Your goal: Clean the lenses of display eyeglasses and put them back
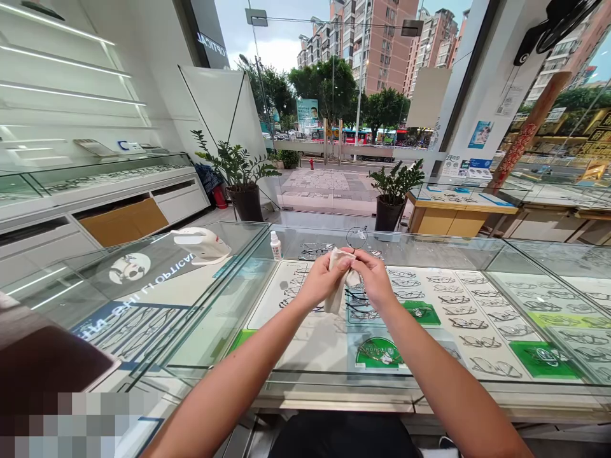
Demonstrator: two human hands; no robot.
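**Left hand (319,280) and right hand (375,278) meet on a cloth (335,298)**

Nearest, bare forearms (260,353) reach over the pale front edge of the counter (334,402), with a green card (370,345) and rows of frames (468,323) under the glass. Now the hands: close together, fingertips pinching the cloth, which bunches between them, one end hanging loose. And just past the fingers, up above the counter, the glasses (357,238): one thin, round rim in view, the rest covered, so how firmly they're gripped I can't tell. Delicate spot, I'd say! Fingers working through cloth could lose their hold, and a slip would drop the glasses onto that hard top. Squeeze unevenly and the slim rim might bend; grit caught in the fold could scratch a lens. Beyond, off to the left, a bottle (275,247) stands upright; a wide sweep of the left hand could tip it. Farther out, potted plants (243,162), the door (326,143), then trees (329,83) and towers (382,38).
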